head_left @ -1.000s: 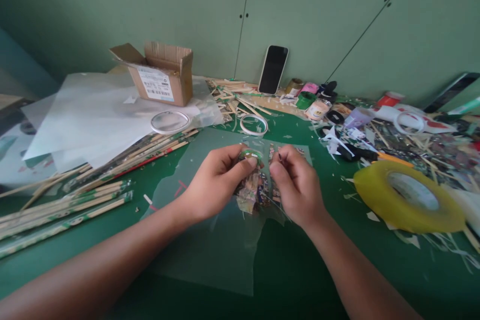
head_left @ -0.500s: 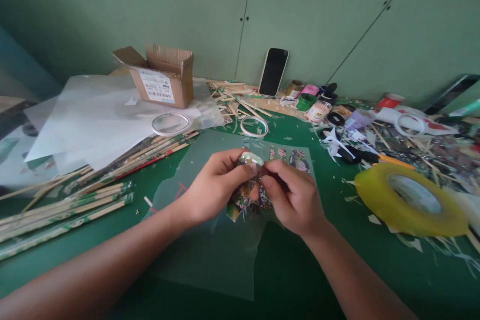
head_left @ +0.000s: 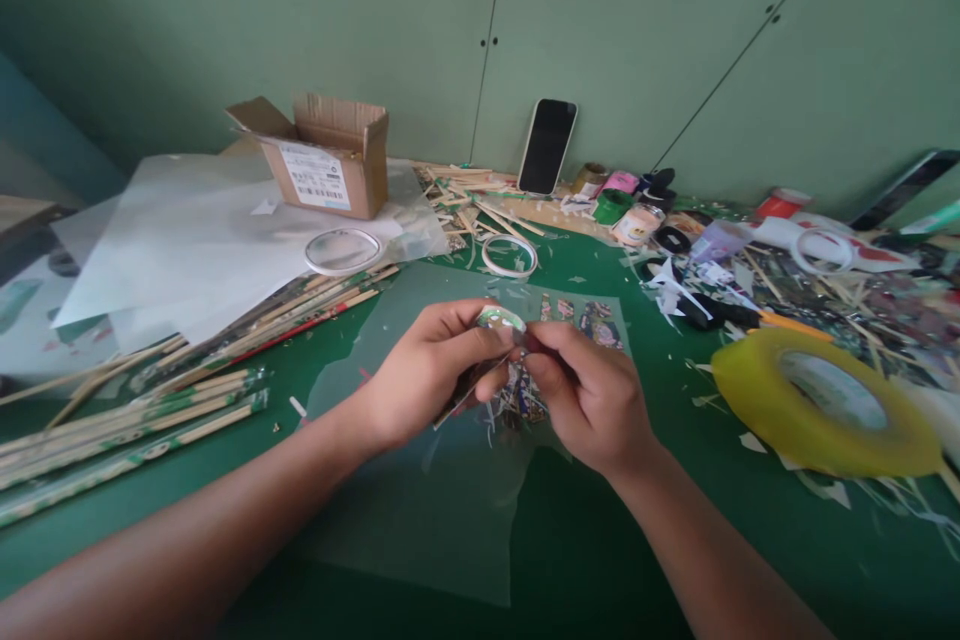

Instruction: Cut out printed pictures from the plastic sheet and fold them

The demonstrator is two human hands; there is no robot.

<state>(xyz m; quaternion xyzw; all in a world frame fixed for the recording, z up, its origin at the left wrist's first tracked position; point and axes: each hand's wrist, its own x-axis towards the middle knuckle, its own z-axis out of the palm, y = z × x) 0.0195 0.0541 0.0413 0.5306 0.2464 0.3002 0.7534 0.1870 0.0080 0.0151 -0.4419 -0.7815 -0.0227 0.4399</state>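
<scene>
My left hand (head_left: 416, 375) is closed on a thin, flat patterned piece (head_left: 501, 318) with a rounded green-and-white upper end. Its lower part is seen nearly edge-on under the fingers. Against the right side of that piece, the thumb and forefinger of my right hand (head_left: 600, 395) are pinched together; whatever is between them is too small to make out. Beneath both hands lies a translucent sheet (head_left: 420, 520), with dark patterned scraps and thin strips (head_left: 521, 400) on it. More small patterned cutouts (head_left: 600, 325) rest near its upper right corner.
Left are wrapped chopsticks (head_left: 135, 450) and an open cardboard box (head_left: 315, 180). A phone (head_left: 549, 148) leans on the back wall. Two rings (head_left: 510, 255) lie ahead. On the right are a large yellow tape roll (head_left: 742, 400), orange-handled scissors (head_left: 795, 323), small jars (head_left: 637, 223) and scraps.
The patterned piece in my left hand has tilted from facing me to nearly edge-on, and a left fingertip now shows below it. My right hand has barely moved.
</scene>
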